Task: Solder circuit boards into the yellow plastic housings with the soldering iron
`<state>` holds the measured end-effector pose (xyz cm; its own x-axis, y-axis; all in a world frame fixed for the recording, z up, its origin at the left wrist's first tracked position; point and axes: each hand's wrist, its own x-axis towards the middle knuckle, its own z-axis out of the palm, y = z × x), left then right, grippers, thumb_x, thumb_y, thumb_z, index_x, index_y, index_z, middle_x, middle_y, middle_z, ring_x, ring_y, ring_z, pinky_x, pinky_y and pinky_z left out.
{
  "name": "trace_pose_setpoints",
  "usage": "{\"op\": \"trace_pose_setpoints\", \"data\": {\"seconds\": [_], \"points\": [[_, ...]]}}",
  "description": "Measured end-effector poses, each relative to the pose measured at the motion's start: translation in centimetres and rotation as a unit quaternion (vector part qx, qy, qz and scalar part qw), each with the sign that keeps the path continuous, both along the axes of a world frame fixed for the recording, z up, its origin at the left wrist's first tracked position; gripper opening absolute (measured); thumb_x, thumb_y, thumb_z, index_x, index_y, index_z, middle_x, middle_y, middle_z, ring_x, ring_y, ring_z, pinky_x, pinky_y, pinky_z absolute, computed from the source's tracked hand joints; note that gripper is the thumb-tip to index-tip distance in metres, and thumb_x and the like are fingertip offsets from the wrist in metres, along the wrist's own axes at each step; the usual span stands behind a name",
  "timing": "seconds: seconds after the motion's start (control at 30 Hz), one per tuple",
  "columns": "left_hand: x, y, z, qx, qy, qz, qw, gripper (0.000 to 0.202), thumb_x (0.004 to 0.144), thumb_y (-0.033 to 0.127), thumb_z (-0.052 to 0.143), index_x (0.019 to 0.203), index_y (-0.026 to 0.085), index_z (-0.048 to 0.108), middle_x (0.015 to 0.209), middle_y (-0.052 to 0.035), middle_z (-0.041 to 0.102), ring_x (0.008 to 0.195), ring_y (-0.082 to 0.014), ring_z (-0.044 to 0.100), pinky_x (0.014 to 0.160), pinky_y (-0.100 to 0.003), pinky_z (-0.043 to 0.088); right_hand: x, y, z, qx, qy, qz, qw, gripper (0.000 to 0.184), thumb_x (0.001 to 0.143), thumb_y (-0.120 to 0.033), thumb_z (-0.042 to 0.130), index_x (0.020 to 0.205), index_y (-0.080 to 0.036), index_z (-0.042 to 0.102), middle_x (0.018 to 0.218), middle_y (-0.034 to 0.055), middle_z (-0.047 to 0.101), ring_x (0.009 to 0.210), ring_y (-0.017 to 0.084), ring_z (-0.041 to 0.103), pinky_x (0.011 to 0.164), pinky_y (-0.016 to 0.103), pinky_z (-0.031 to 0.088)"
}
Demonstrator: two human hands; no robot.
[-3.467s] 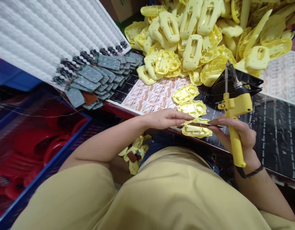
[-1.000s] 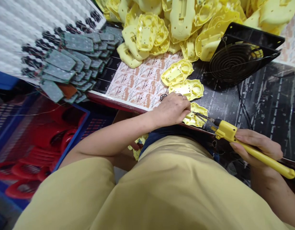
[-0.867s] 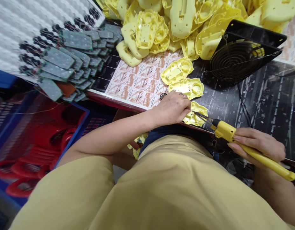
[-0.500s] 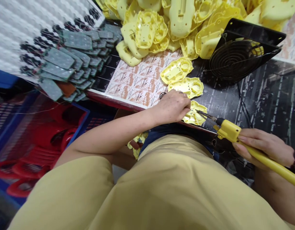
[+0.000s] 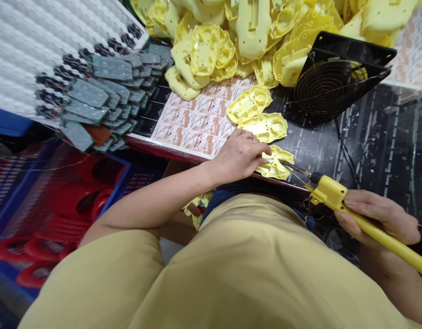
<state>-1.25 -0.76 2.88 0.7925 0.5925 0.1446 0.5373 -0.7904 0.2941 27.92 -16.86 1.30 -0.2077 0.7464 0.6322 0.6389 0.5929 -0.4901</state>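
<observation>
My right hand (image 5: 378, 212) is wrapped round the long yellow handle of a soldering iron (image 5: 329, 191). Its dark tip reaches into a yellow plastic shell half (image 5: 277, 167) lying at the table's front edge. A thin metal guide runs below the tip. From the left, my left hand (image 5: 240, 153) leans over the same shell, thumb and forefinger pinched above its inner side. Whatever small piece lies between those fingertips is too small to name. Two more shell halves, one nearer (image 5: 266, 127) and one farther (image 5: 248, 104), lie hollow side up just beyond.
A black fan (image 5: 334, 82) stands behind on the black table (image 5: 368, 137), its cable trailing forward. Yellow shells (image 5: 254, 32) are heaped at the back. Green circuit boards (image 5: 89, 93) with black wired parts are stacked left. A blue crate (image 5: 120, 176) holds red rings (image 5: 60, 224).
The view has shifted slightly. My left hand's fingers have shifted a little over the shell and show more of the pinch. The soldering iron's tip stays at the shell.
</observation>
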Motion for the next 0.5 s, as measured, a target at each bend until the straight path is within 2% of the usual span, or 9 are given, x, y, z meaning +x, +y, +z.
{"op": "trace_pose_setpoints", "data": {"seconds": [0.1, 0.2, 0.33, 0.5], "points": [[0.3, 0.2, -0.1, -0.050, 0.016, -0.003, 0.999, 0.018, 0.094, 0.023, 0.062, 0.092, 0.021, 0.080, 0.087, -0.0054, 0.078, 0.093, -0.0244, 0.066, 0.091, -0.041, 0.042, -0.2, -0.3, -0.2, 0.042, -0.057, -0.040, 0.997, 0.033, 0.090, -0.026, 0.078, 0.122, -0.025, 0.070, 0.080, 0.0011, 0.077, 0.064, 0.018, 0.075, 0.054, 0.025, 0.061], [0.7, 0.4, 0.0, -0.057, 0.030, -0.008, 0.998, 0.019, 0.091, 0.023, 0.062, 0.088, 0.021, 0.080, 0.086, -0.0060, 0.078, 0.092, -0.0247, 0.067, 0.089, -0.041, 0.041, -0.3, -0.6, -0.8, 0.026, -0.064, -0.028, 0.997, 0.030, 0.093, -0.028, 0.075, 0.121, -0.023, 0.069, 0.083, 0.0026, 0.077, 0.068, 0.018, 0.076, 0.059, 0.025, 0.063], [1.0, 0.3, 0.3, -0.048, 0.039, -0.011, 0.998, 0.022, 0.092, 0.025, 0.061, 0.084, 0.020, 0.080, 0.083, -0.0073, 0.078, 0.090, -0.0249, 0.067, 0.088, -0.042, 0.040, -0.3, -0.7, -1.4, -0.004, -0.018, 0.009, 1.000, 0.016, 0.094, -0.023, 0.072, 0.109, -0.026, 0.069, 0.077, -0.0005, 0.074, 0.069, 0.017, 0.076, 0.061, 0.026, 0.064], [1.3, 0.3, 0.3, 0.015, 0.047, -0.033, 0.998, 0.026, 0.094, 0.023, 0.056, 0.079, 0.018, 0.078, 0.077, -0.0081, 0.076, 0.087, -0.0253, 0.067, 0.084, -0.042, 0.039, -0.4, -0.6, -1.3, -0.022, -0.039, 0.015, 0.999, 0.004, 0.095, -0.025, 0.069, 0.099, -0.027, 0.070, 0.082, 0.0012, 0.075, 0.069, 0.017, 0.075, 0.059, 0.027, 0.063]]}}
